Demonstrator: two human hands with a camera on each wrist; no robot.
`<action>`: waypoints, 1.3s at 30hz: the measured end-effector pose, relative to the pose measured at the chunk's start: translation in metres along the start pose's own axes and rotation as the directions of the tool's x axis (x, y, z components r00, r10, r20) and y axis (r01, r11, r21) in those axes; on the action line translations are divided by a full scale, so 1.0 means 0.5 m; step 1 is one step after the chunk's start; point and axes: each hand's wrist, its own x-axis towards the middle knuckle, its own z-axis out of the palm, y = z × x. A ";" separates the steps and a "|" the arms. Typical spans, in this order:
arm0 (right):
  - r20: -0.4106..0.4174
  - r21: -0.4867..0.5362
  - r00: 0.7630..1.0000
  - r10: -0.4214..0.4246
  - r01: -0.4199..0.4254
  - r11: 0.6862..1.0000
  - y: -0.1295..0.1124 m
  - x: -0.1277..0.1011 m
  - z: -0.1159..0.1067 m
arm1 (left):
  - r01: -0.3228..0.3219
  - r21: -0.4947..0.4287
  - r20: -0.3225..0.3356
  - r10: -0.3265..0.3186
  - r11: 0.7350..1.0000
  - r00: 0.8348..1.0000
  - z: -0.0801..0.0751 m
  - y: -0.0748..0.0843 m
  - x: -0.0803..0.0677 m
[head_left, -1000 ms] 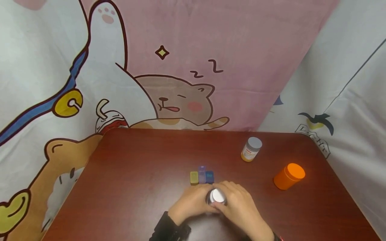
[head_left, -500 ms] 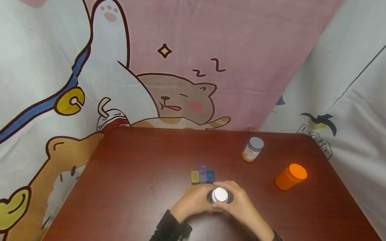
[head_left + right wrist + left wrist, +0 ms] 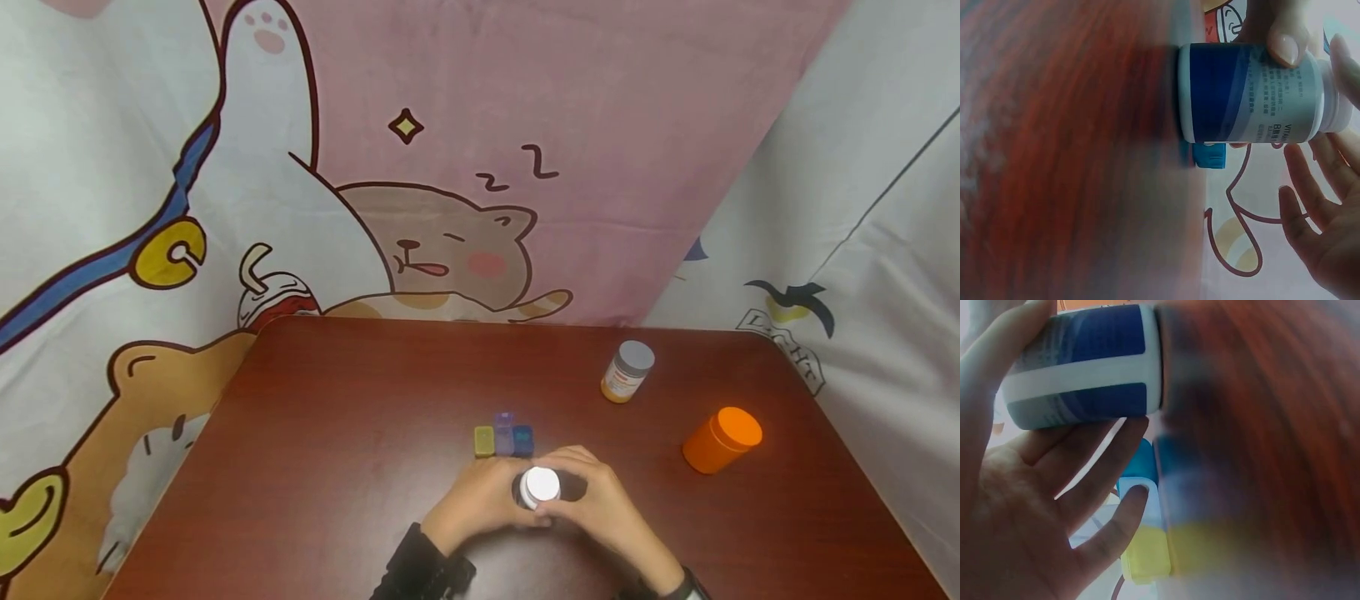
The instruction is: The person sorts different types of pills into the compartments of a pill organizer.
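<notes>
A white vitamin bottle (image 3: 1266, 94) with a blue-and-white label stands upright on the table, between both hands. My left hand (image 3: 486, 493) grips its body, thumb across the label in the right wrist view; the ring and little fingers spread away from it in the left wrist view. At the top, my right hand (image 3: 603, 498) holds the white screw cap (image 3: 542, 483) between thumb and fingers, its palm standing off to the right. Just beyond the hands sits a small pill organizer with a yellow box (image 3: 484, 442), a purple box (image 3: 503, 435) and a blue box (image 3: 523, 439).
A grey-capped bottle (image 3: 627, 372) with a white label stands at the back right of the brown table (image 3: 337, 417). Nearer and further right is an orange bottle (image 3: 722, 440). A cartoon-printed cloth (image 3: 600, 108) hangs behind the table.
My right hand has turned and shifted around the cap; its palm has drawn back, leaving a gap on the right. The left hand stays around the bottle. The other things keep their places.
</notes>
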 end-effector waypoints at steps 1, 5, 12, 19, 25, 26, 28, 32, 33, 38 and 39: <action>-0.004 0.004 1.000 -0.011 0.011 1.000 0.002 0.000 0.001 | 0.000 0.000 0.001 0.000 1.000 1.000 -0.001 -0.001 0.000; -0.013 0.050 0.997 -0.071 0.071 0.996 0.014 0.001 0.003 | -0.002 0.026 0.008 0.002 1.000 1.000 -0.004 -0.004 -0.001; 0.030 0.076 0.990 -0.135 0.132 0.988 0.031 0.007 -0.006 | -0.006 0.050 0.012 0.006 0.999 1.000 -0.006 -0.005 -0.003; 0.244 0.066 0.954 -0.175 0.164 0.984 0.030 0.040 -0.037 | -0.021 0.052 0.013 0.021 0.998 1.000 -0.010 -0.008 -0.006; 0.468 0.140 0.875 -0.124 0.066 0.988 0.020 0.075 -0.063 | 0.005 -0.010 0.061 -0.005 1.000 0.998 -0.011 -0.009 -0.005; 0.490 0.139 0.863 -0.125 0.064 0.988 0.018 0.078 -0.065 | 0.010 -0.021 0.068 -0.009 1.000 0.998 -0.011 -0.009 -0.005; 0.524 0.134 0.842 -0.130 0.069 0.989 0.015 0.081 -0.068 | 0.020 -0.048 0.079 -0.016 0.999 0.997 -0.010 -0.010 -0.005; 0.556 0.124 0.822 -0.122 0.062 0.990 0.013 0.081 -0.070 | 0.023 -0.068 0.081 -0.018 0.997 0.997 -0.010 -0.012 -0.004; 0.556 0.125 0.822 -0.123 0.064 0.990 0.013 0.080 -0.070 | 0.023 -0.067 0.080 -0.018 0.997 0.997 -0.011 -0.012 -0.004; 0.506 0.132 0.851 -0.140 0.084 0.988 0.019 0.074 -0.069 | 0.021 -0.033 0.071 -0.018 0.999 0.997 -0.011 -0.012 -0.003; 0.488 0.132 0.862 -0.138 0.084 0.988 0.020 0.072 -0.069 | 0.021 -0.029 0.070 -0.019 0.999 0.997 -0.011 -0.011 -0.004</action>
